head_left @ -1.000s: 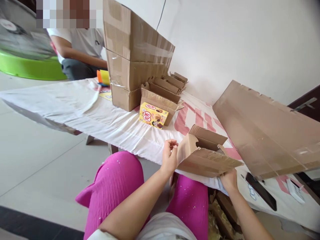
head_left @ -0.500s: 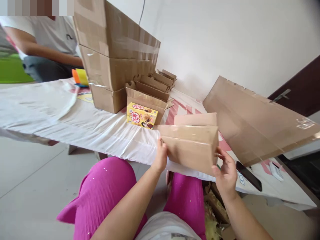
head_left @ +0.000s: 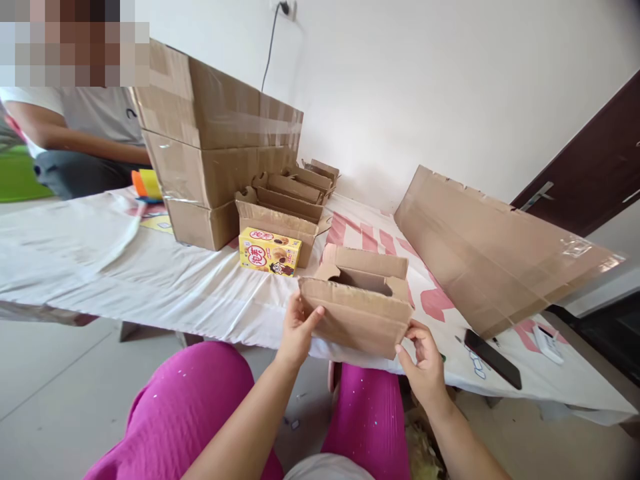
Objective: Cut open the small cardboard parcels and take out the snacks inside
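An open-topped cardboard box (head_left: 357, 320) stands at the table's front edge, its inside showing between raised flaps. My left hand (head_left: 299, 330) grips its left end, thumb on the near side and fingers behind. At the right end, my right hand (head_left: 423, 360) holds the lower corner between thumb and fingers. Left of this box sits a yellow snack box (head_left: 270, 252) with red lettering. It leans against the nearest of several open cardboard boxes (head_left: 280, 217) lined up in a row toward the wall.
Large taped cartons (head_left: 225, 160) are stacked at the back left, beside a seated person (head_left: 95, 127). A big cardboard sheet (head_left: 490, 247) leans at the right. A black phone (head_left: 493, 360) and a white object (head_left: 547, 343) lie on the cloth-covered table (head_left: 200, 300).
The box in my hands has turned so its opening now faces up, where a closed face showed before. Both hands have shifted slightly left with it, and the view has tilted up.
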A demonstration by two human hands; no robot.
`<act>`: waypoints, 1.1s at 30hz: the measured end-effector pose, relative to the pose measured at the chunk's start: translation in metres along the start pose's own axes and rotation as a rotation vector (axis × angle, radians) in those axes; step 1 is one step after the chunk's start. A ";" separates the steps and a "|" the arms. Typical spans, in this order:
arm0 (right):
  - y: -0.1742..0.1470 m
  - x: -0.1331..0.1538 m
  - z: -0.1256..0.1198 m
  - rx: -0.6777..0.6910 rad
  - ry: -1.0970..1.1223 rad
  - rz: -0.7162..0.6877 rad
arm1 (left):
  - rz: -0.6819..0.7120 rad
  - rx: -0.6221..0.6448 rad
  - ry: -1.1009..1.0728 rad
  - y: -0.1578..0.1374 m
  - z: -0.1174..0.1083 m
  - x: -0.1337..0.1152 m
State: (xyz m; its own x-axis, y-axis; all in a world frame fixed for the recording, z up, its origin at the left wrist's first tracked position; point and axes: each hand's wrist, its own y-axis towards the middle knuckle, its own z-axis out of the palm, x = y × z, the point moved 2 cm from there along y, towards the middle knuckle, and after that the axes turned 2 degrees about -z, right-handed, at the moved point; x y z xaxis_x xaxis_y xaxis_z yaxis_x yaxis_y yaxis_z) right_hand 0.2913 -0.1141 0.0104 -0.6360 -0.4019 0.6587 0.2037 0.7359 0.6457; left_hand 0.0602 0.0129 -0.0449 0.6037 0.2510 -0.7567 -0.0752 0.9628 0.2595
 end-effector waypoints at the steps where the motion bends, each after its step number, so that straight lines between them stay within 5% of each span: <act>1: -0.001 -0.008 -0.004 -0.022 0.043 0.059 | 0.015 0.053 0.057 -0.001 0.000 -0.002; 7: 0.008 -0.024 -0.038 -0.138 0.103 0.226 | 0.177 0.290 0.268 -0.016 0.015 -0.017; 10: 0.018 0.000 -0.046 -0.091 -0.045 0.007 | 0.211 0.326 0.272 -0.026 0.024 -0.015; 13: 0.024 0.030 -0.040 0.195 -0.370 -0.267 | 0.242 0.335 0.276 -0.034 0.029 -0.007; 16: 0.024 0.040 -0.034 0.347 -0.653 -0.345 | 0.283 0.310 0.282 -0.039 0.029 0.000; 21: 0.023 0.019 -0.050 0.127 -0.817 -0.326 | 0.426 0.253 0.387 -0.043 0.029 0.003; 27: 0.019 -0.005 -0.067 -0.027 -0.911 -0.309 | 0.388 0.281 0.371 -0.042 0.026 0.008; 33: 0.017 -0.006 -0.058 -0.037 -0.946 -0.191 | 0.149 0.278 0.317 -0.046 0.027 0.015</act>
State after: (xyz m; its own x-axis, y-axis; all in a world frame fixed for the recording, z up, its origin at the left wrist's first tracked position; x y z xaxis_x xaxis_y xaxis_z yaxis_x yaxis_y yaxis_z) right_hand 0.3417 -0.1302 0.0399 -0.9941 0.1037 -0.0318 0.0475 0.6792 0.7324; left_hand 0.0942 -0.0302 -0.0513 0.3264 0.4452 -0.8338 0.0994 0.8611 0.4987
